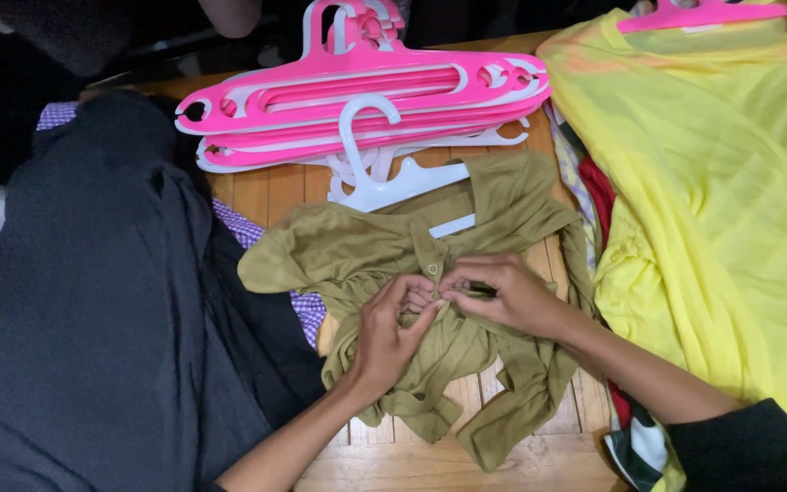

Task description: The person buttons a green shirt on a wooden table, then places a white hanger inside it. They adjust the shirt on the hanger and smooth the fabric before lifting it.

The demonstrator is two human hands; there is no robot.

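Observation:
An olive-green buttoned shirt (366, 251) lies crumpled on a wooden slatted table (430, 460), hung on a white plastic hanger (384, 178) whose hook points away from me. My left hand (389, 333) and my right hand (503, 292) meet at the shirt's front placket, just below a small button (432, 268). The fingers of both hands pinch the fabric there. The shirt's lower part is bunched up under my wrists.
A stack of pink and white hangers (366, 96) lies at the table's far side. A large dark garment (102, 319) covers the left. A yellow garment (712, 210) on a pink hanger (703, 14) fills the right, over some patterned cloth (594, 191).

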